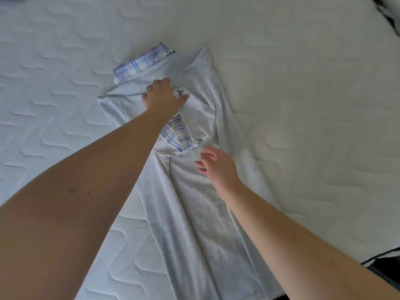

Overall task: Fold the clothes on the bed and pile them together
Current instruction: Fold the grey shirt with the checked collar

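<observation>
Almost wholly filled by a white quilted mattress (303, 87), stitched in repeating wavy lines across its top. Lit softly and evenly, brighter toward the right half (no hard shadows anywhere). Edged with dark piping (381, 255) at the lower right corner, dropping there into a dark gap (387, 267) too dim to make out. At the upper right corner, a black-and-white patch (389, 16), blurred and not identifiable.
</observation>
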Available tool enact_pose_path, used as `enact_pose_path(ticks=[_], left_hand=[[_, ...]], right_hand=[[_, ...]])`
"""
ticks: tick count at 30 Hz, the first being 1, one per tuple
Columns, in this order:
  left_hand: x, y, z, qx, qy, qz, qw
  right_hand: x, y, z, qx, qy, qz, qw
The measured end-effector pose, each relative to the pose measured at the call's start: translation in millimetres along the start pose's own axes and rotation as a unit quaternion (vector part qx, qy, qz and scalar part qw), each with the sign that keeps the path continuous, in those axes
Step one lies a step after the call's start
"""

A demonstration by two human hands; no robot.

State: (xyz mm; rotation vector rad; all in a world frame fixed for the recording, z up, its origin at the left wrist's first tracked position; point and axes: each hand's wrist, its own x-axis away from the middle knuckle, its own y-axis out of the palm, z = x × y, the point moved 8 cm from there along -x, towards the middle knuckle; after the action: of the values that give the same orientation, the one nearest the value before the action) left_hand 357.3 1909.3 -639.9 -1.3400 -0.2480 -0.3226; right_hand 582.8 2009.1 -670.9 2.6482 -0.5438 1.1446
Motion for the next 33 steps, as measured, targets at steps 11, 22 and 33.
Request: enact_pose_path(ticks=[11, 22, 33], left_hand=[[-23.4, -33.8, 4.0, 0.121, 0.048, 0.020, 0.991], [-32.4, -14.8, -11.6, 0.302, -0.055, -0.151, 0.940], [-29.0, -12.4, -51.3, 0.344, -0.134, -0.124, 0.921]], right_hand=[[-24.4, 38.5, -13.8, -0.208, 0.192, 0.052, 0.958], [-15.9, 57.4, -33.5, -0.209, 0.140, 0.070, 0.965], [-2.6, 87.2, -40.2, -0.409, 0.191, -0.040, 0.891]])
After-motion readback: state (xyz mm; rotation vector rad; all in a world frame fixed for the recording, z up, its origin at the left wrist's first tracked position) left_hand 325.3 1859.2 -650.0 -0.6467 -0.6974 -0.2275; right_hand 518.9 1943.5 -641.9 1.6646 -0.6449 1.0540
